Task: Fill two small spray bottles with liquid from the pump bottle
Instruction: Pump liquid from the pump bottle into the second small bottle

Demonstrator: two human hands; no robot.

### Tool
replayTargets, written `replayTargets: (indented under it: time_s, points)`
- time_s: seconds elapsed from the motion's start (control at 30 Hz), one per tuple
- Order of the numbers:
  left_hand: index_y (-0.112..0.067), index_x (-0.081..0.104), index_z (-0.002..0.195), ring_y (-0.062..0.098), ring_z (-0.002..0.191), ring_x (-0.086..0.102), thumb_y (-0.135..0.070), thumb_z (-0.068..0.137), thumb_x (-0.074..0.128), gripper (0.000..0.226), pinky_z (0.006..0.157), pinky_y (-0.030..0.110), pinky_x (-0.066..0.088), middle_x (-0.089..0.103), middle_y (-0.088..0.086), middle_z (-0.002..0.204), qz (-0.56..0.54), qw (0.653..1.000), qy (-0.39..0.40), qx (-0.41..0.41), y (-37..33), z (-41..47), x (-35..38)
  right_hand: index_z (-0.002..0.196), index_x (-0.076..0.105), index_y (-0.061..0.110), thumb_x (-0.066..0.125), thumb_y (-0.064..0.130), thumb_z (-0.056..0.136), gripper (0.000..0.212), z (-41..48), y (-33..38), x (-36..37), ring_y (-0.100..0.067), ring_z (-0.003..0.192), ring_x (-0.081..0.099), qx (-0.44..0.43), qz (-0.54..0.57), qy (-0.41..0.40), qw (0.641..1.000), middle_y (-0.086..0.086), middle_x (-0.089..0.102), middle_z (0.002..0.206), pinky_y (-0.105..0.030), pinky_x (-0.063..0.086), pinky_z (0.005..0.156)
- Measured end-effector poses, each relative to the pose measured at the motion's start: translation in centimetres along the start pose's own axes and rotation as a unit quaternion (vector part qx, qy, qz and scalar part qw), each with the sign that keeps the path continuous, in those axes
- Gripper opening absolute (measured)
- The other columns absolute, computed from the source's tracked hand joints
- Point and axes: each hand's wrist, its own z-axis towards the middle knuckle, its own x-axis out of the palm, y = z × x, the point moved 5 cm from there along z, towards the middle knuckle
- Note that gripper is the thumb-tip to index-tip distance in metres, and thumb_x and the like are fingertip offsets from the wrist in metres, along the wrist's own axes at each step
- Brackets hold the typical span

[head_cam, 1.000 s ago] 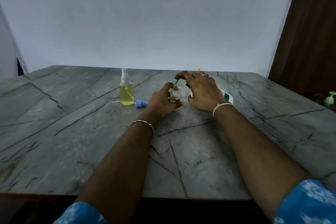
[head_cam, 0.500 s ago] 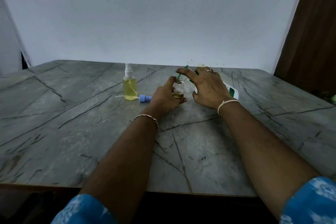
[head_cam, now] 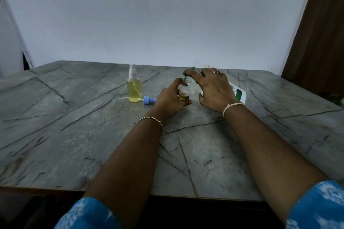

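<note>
A small clear spray bottle, uncapped and partly filled with yellow liquid, stands on the grey stone table. My left hand grips it around the body. My right hand lies over the white pump bottle, which is tilted, with its green nozzle at the small bottle's mouth. A second spray bottle, full of yellow liquid with a white sprayer on, stands to the left. A blue sprayer cap with its tube lies beside it.
A pale wall rises behind the table. A dark wooden door is at the far right. The table's front edge runs near my forearms.
The view has shifted slightly. Both hands keep their hold; my right hand stays over the pump head at the small bottle's mouth.
</note>
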Motion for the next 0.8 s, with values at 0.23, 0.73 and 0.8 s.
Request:
replayTargets:
  time_s: [0.23, 0.73, 0.8]
  points:
    - [-0.023, 0.047, 0.124, 0.023, 0.092, 0.062, -0.033, 0.078, 0.075, 0.055, 0.083, 0.031, 0.049, 0.056, 0.001, 0.097, -0.002, 1.000, -0.005, 0.000, -0.37, -0.33, -0.24, 0.148, 0.020, 0.045, 0.064, 0.016, 0.082, 0.084, -0.09, 0.11, -0.09, -0.031, 0.112, 0.049, -0.005, -0.009, 0.017, 1.000, -0.011, 0.052, 0.110, -0.046, 0.042, 0.093]
    - [-0.024, 0.043, 0.127, 0.024, 0.097, 0.062, -0.035, 0.079, 0.075, 0.059, 0.087, 0.033, 0.050, 0.062, 0.008, 0.112, 0.005, 1.000, 0.007, -0.017, 0.01, 0.01, 0.15, 0.147, 0.022, 0.043, 0.063, 0.014, 0.082, 0.082, -0.18, 0.16, -0.08, -0.030, 0.115, 0.047, -0.005, -0.020, 0.008, 1.000, -0.010, 0.052, 0.113, -0.045, 0.040, 0.095]
    - [-0.024, 0.045, 0.126, 0.025, 0.095, 0.063, -0.034, 0.079, 0.075, 0.057, 0.086, 0.033, 0.051, 0.062, 0.007, 0.109, 0.004, 1.000, 0.004, -0.013, -0.01, -0.01, 0.11, 0.147, 0.023, 0.043, 0.062, 0.015, 0.083, 0.081, -0.19, 0.18, -0.16, -0.030, 0.116, 0.046, -0.004, -0.019, 0.012, 1.000, -0.010, 0.052, 0.114, -0.045, 0.040, 0.096]
